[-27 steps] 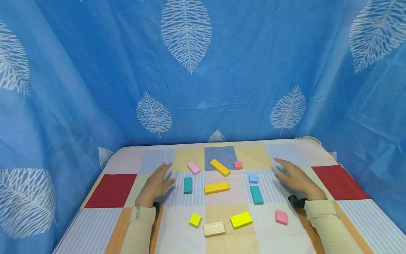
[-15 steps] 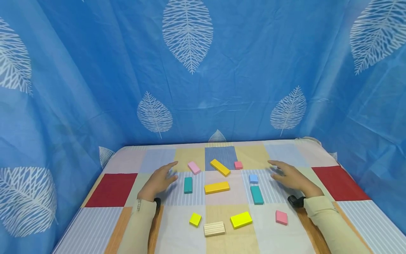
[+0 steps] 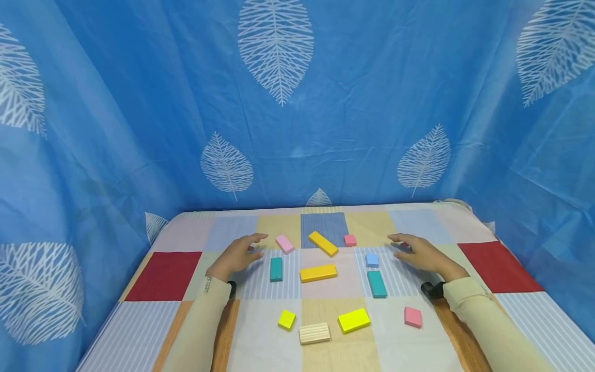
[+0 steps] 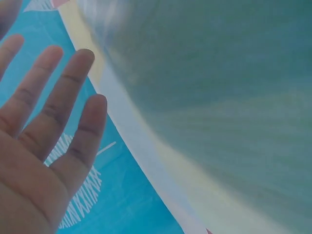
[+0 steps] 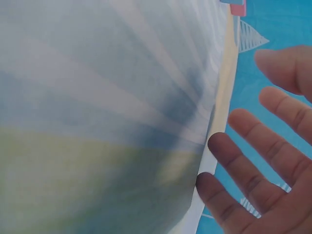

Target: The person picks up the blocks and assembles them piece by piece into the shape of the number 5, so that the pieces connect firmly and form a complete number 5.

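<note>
My left hand (image 3: 238,254) hovers over the left of the table with loosely extended fingers, holding nothing. Nearest to it are a teal block (image 3: 276,269) and a pink block (image 3: 285,244). On the other side my right hand (image 3: 420,254) is also raised and holds nothing, its fingers spread in the right wrist view. A small blue block (image 3: 372,260) and a second teal block (image 3: 377,284) lie just left of it. Between the hands rest two orange-yellow blocks, an angled one (image 3: 323,244) and a flatter-lying one (image 3: 318,273), plus a small red-pink block (image 3: 350,240).
Closer to me lie a small yellow block (image 3: 286,320), a striped cream block (image 3: 314,334), a larger yellow block (image 3: 354,321) and a pink square block (image 3: 412,317). A patchwork cloth (image 3: 260,336) covers the table. Blue leaf-print curtains (image 3: 325,129) enclose the back and sides.
Both hands have drifted inward, the left one rightward and the right one leftward. The blocks have stayed in place.
</note>
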A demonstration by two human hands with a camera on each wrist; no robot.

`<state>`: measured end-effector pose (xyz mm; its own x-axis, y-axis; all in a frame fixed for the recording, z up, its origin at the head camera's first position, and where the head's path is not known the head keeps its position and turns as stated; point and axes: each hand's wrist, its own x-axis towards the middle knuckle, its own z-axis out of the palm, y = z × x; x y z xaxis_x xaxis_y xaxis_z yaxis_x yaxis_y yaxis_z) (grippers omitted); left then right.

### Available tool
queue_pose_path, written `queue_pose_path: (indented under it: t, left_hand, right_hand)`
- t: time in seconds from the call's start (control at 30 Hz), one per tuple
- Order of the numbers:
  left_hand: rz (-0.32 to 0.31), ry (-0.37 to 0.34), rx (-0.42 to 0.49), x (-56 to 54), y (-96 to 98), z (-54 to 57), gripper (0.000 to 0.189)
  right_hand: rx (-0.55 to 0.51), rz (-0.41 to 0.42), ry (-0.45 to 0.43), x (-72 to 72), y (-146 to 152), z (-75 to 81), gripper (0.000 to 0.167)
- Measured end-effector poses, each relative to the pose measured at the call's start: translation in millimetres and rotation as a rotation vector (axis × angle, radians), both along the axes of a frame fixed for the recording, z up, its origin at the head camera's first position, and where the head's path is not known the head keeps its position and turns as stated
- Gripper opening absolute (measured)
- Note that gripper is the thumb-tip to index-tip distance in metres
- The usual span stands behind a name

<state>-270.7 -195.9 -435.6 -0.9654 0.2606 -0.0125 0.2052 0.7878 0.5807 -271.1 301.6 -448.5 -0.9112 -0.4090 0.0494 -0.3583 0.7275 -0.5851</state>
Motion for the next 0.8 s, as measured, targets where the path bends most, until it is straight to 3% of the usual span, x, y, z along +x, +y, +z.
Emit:
queue_pose_path:
  t: [0.43,0.8]
  left_hand:
    - [-0.086,-0.063,0.053,-23.9,7.0,3.5,0.049]
    - [-0.094,-0.129,0.038,-40.8,17.7,4.1,0.045]
  right_hand:
    - [-0.031,0.059,-0.024,-18.5,-9,4.0,0.041]
    - [-0.059,0.112,-0.072,-31.6,-21,11.1,0.034]
